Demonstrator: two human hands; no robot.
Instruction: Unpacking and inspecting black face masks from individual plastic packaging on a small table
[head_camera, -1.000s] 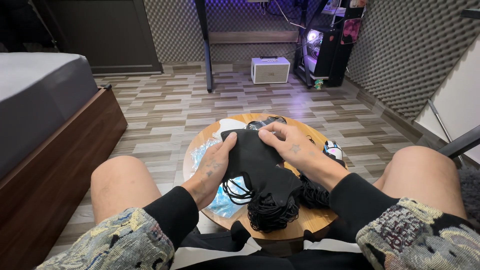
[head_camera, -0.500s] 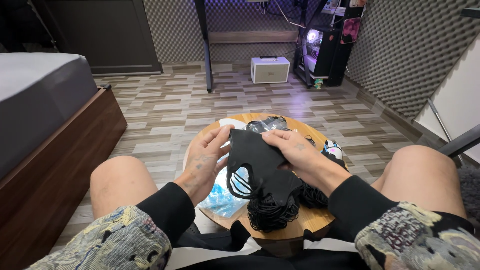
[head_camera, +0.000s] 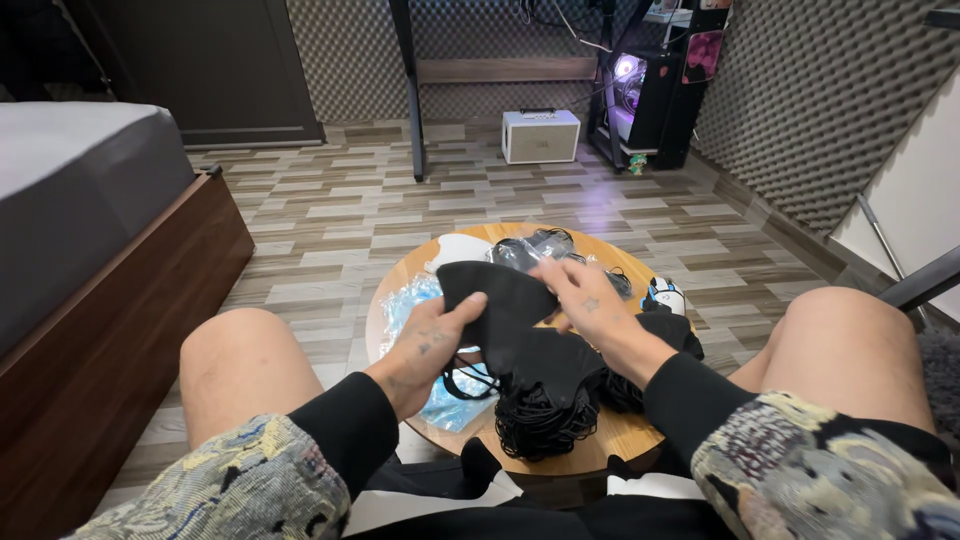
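The left hand (head_camera: 432, 345) grips the lower left edge of a black face mask (head_camera: 495, 293), thumb on top and fingers tucked beneath the fabric. The right hand (head_camera: 583, 303) pinches the same mask at its right edge, fingers curled over the cloth. The mask hangs between the 2 hands, lifted a little above a round wooden table (head_camera: 640, 435) that sits between the person's bare knees.

Directly under and just in front of the hands lies a pile of black masks (head_camera: 545, 385), their thin ear loops bunched in a tangle at the near edge. Below the left hand, clear blue plastic wrappers (head_camera: 445, 405) lie flat on the tabletop, partly beneath the pile. Beyond the hands, at the far edge of the table, rest a white mask (head_camera: 458, 250) and a packet of black masks in clear wrapping (head_camera: 530, 247). To the right of the right hand sits a small black and white object (head_camera: 664, 295); what it is cannot be told.

Far beyond the hands, on the patterned floor, stands a white speaker box (head_camera: 540, 136). Off to the left of the left hand runs a bed with a grey mattress (head_camera: 70, 200).
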